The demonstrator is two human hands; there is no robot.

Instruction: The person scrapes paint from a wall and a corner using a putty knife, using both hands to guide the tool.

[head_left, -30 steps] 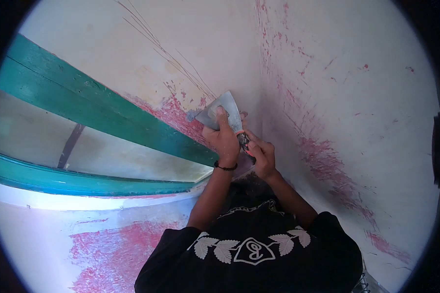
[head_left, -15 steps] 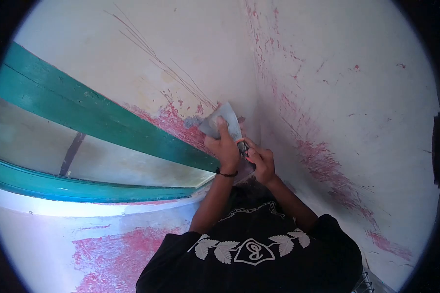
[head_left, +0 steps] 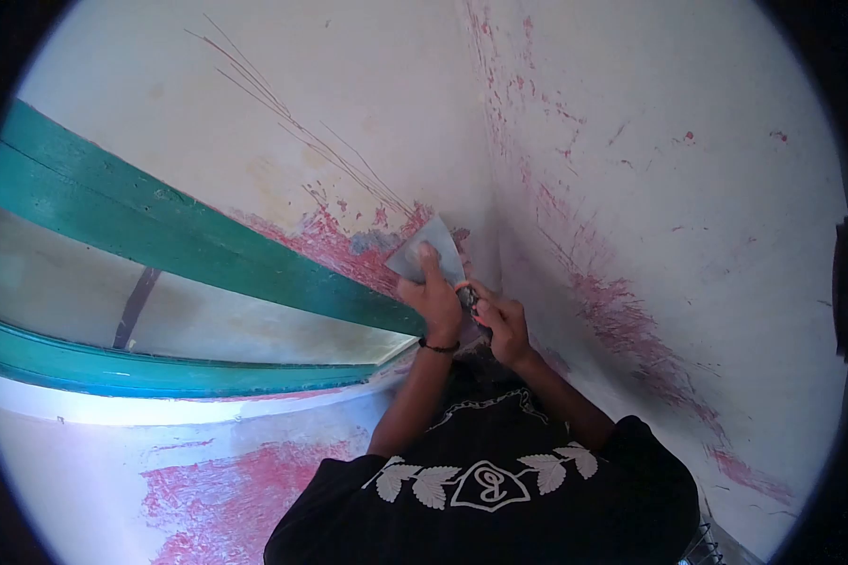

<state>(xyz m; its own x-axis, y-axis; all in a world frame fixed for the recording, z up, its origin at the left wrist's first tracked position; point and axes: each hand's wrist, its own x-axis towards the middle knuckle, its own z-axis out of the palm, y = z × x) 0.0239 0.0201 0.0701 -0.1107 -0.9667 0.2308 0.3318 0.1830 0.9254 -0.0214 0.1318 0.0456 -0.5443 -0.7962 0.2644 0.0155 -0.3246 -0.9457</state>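
Observation:
A wide-bladed paint scraper (head_left: 448, 252) lies against the wall near the inner corner. My left hand (head_left: 433, 306) presses on its blade with the fingers at the metal, and a dark bracelet circles that wrist. Wrapped round the dark and orange handle, my right hand (head_left: 505, 331) grips the tool from the right side. The blade's upper edge is at a patch of exposed red paint (head_left: 339, 247) on the pale wall (head_left: 386, 104), beside a small grey spot.
A green frame (head_left: 188, 240) runs diagonally from the left toward the corner, above a second blue-green rail (head_left: 160, 375). Red scraped marks (head_left: 622, 311) streak the right wall. More red shows on the wall at lower left (head_left: 236, 499).
The scraper and both hands have shifted slightly down along the wall, away from the top of the red patch. The view has also moved a little. Both hands keep their hold.

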